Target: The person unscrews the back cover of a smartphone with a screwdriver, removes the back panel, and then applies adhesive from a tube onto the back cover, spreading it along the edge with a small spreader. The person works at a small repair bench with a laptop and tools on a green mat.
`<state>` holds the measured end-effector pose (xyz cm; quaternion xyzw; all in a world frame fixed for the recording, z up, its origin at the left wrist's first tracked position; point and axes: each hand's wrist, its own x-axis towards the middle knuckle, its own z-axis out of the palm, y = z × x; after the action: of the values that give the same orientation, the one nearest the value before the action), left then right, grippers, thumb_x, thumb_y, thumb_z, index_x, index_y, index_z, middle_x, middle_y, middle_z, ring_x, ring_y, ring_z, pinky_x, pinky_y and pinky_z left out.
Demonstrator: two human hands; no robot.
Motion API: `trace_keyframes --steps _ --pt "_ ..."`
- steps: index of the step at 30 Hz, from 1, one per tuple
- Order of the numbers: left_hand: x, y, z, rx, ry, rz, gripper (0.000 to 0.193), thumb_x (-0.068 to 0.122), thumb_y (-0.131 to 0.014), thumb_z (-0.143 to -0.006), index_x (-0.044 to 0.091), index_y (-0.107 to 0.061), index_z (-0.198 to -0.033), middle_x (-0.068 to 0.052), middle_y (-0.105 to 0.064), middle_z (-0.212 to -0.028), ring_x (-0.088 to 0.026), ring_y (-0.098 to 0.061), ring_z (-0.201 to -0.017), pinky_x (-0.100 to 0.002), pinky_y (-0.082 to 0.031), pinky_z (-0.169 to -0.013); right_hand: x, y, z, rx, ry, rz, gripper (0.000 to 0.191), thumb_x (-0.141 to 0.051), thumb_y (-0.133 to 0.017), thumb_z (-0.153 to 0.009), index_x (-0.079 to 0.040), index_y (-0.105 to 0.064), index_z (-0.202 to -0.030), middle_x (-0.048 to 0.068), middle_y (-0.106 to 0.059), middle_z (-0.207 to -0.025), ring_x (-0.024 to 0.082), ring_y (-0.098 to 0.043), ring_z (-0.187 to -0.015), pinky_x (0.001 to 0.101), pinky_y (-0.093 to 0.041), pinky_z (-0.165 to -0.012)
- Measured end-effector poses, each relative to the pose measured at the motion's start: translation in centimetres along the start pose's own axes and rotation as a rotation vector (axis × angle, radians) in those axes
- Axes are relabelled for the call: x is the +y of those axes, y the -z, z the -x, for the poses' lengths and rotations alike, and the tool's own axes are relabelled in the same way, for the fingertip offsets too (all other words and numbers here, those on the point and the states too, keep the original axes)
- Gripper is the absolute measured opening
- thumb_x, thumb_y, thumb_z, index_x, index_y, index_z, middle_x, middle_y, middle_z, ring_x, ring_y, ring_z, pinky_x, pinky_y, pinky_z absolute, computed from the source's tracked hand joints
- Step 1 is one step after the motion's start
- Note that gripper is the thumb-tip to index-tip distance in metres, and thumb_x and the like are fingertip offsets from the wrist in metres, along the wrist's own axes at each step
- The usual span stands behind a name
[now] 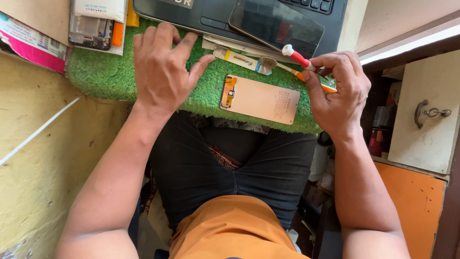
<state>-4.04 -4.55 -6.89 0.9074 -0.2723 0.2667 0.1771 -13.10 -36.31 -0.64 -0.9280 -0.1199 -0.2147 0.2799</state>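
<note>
Fingers (320,64) of my right hand (339,93) pinched together around a red-handled tool (298,58) with a white cap, thumb on the near side, the tool angled up and left over the mat. Left hand (162,67) flat on the green grass-like mat (100,76), palm down, its fingers spread apart and holding nothing.

Nearest me: my lap, dark jeans (230,168) and an orange shirt (235,230), both forearms reaching up from the lower corners.

On the near edge of the mat, between my two hands: a phone screen panel (261,100) lying face down, tan back up, with a small orange and dark patch at its left end. It lies just beside my right thumb, apart from the left hand.

Just beyond it: a small glue tube (242,60) lying on its side, and a toothbrush (275,64) with an orange handle running under my right hand.

Farther: a dark laptop (201,17) along the counter's far edge, with a dark glass sheet (275,24) resting tilted on it. The tool's white cap sits just at the glass sheet's near edge.

Far left corner: an opened phone body (90,31) with its insides showing, and a pink-edged box (31,43) beside it.

Right side, off the counter: a white cabinet door (426,139) with a metal handle.
</note>
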Motion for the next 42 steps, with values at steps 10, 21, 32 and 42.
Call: trace_keyframes --steps 10,21,32,42 --pt "-0.5 -0.4 -0.2 -0.034 -0.073 0.057 0.039 0.044 -0.088 -0.096 0.009 -0.078 -0.11 -0.009 -0.053 -0.109 -0.023 -0.05 -0.104 -0.042 -0.038 -0.09 -0.1 -0.2 -0.2 -0.084 0.031 0.186 0.013 -0.008 -0.082 -0.103 -0.005 -0.069 -0.104 0.007 -0.067 -0.098 0.022 -0.063 -0.089 0.0373 -0.052 -0.083" --pt "1.7 -0.1 -1.5 -0.039 -0.318 0.147 0.027 0.006 -0.063 -0.104 0.014 -0.076 -0.126 -0.007 -0.059 -0.121 -0.023 -0.057 -0.114 -0.039 -0.042 -0.101 0.8 0.9 0.1 -0.003 0.013 0.102 0.015 0.0 -0.081 -0.101 -0.003 -0.069 -0.107 0.008 -0.065 -0.1 0.019 -0.065 -0.086 0.0308 -0.053 -0.078" --pt "2.9 2.1 -3.1 -0.008 -0.279 0.394 0.018 0.0 -0.068 -0.098 0.004 -0.07 -0.116 -0.007 -0.062 -0.115 -0.025 -0.058 -0.113 -0.042 -0.046 -0.1 0.6 -1.3 -0.2 -0.153 0.199 0.255 0.019 -0.012 -0.088 -0.096 -0.01 -0.073 -0.107 0.004 -0.073 -0.106 0.023 -0.065 -0.096 0.0387 -0.051 -0.09" --pt "7.6 5.0 -2.2 0.092 -0.225 0.978 0.027 0.0 -0.077 -0.101 0.007 -0.062 -0.122 -0.009 -0.066 -0.116 -0.028 -0.07 -0.105 -0.036 -0.06 -0.087 -3.8 -0.6 -0.4 -0.057 0.098 -0.182 0.043 -0.016 -0.088 -0.087 0.002 -0.067 -0.12 0.018 -0.067 -0.109 0.024 -0.069 -0.084 0.0339 -0.059 -0.074"
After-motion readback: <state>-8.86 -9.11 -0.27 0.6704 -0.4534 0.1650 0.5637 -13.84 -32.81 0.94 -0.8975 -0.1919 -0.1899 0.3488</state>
